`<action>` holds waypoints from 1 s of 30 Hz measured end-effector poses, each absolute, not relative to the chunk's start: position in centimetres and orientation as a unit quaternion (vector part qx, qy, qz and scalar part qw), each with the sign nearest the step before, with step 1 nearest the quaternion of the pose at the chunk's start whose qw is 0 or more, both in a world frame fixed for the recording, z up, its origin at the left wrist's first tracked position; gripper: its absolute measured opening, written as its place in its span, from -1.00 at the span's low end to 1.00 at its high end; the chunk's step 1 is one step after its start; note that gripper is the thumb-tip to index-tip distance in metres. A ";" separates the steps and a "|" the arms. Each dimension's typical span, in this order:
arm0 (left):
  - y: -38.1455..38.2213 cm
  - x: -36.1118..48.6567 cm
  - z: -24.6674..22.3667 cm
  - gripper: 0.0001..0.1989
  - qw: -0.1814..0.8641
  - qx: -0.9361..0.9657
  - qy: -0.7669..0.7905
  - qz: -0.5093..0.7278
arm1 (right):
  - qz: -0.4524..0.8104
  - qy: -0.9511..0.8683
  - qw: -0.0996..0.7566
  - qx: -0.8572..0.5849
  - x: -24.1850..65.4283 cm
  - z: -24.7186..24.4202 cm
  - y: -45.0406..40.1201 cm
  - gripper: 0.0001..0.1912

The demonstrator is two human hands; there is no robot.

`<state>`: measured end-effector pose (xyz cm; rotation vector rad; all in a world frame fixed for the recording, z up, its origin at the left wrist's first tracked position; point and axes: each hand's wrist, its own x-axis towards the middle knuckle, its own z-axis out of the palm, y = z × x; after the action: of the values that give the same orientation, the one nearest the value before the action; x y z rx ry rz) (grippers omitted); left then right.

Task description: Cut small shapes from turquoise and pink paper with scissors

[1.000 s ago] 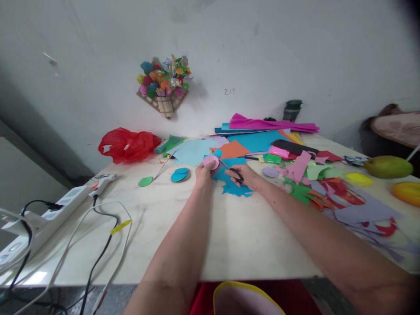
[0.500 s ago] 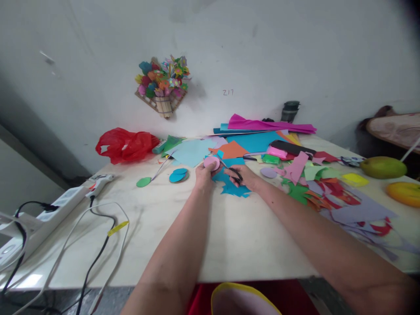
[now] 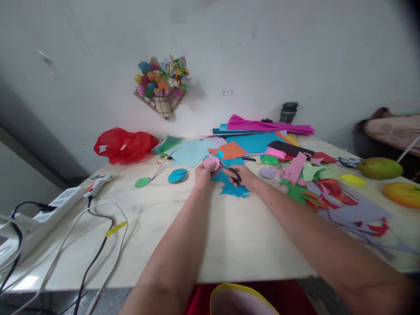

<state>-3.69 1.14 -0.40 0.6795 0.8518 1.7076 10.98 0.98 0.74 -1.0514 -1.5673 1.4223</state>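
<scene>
Between the thumb and fingers of my left hand [image 3: 204, 174] is a pink paper circle [image 3: 211, 163], with a bit of blue paper behind it. My right hand [image 3: 244, 176] is closed round the dark handles of a pair of scissors [image 3: 234, 175]; the blades point up and left, close to the circle's right edge. Blue paper scraps [image 3: 233, 189] lie on the table under both hands. Left of my left hand sit several overlapping blue circles [image 3: 177, 175] and a green circle [image 3: 142, 182] on the tabletop. A lilac circle [image 3: 267, 173] lies right of my right hand.
A power strip [image 3: 62, 205] with cables runs along the left side. A red plastic bag [image 3: 126, 145] lies at the back left. Coloured paper offcuts [image 3: 354, 205], a black phone [image 3: 290, 149] and a green mango-like fruit [image 3: 379, 168] occupy the right. Paper flowers [image 3: 163, 83] hang on the wall.
The view has shifted very slightly. Both hands keep nearly the same place and the same hold on the circle and the scissors.
</scene>
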 end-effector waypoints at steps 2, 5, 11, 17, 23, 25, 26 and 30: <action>1.2 -3.7 -0.4 -0.80 0.526 0.284 0.358 0.717 | 0.560 -0.612 0.377 -0.413 10.9 0.9 0.8 -0.58; 1.1 -3.7 -0.4 -0.78 0.527 0.283 0.357 0.717 | 0.559 -0.613 0.377 -0.413 11.0 1.1 0.7 -0.56; 0.9 -3.5 0.0 -0.80 0.531 0.274 0.365 0.714 | 0.550 -0.626 0.381 -0.401 11.1 0.7 1.0 -0.53; 0.8 -3.4 0.1 -0.80 0.534 0.279 0.365 0.710 | 0.545 -0.629 0.384 -0.400 11.2 0.6 1.1 -0.51; 1.0 -3.5 0.0 -0.78 0.531 0.278 0.362 0.714 | 0.551 -0.626 0.388 -0.392 11.2 0.2 1.4 -0.51; 1.0 -3.5 -0.1 -0.78 0.530 0.276 0.361 0.716 | 0.552 -0.625 0.390 -0.390 11.1 0.0 1.6 -0.52; 1.1 -3.5 -0.1 -0.78 0.529 0.276 0.360 0.717 | 0.553 -0.624 0.392 -0.389 11.1 -0.2 1.7 -0.53; 1.1 -3.7 -0.2 -0.75 0.527 0.280 0.357 0.718 | 0.556 -0.623 0.396 -0.383 11.1 -0.7 2.1 -0.56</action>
<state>-3.67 1.10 -0.24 0.6699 0.8528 1.7170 11.11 2.11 -0.65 -0.9711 -1.5787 1.4081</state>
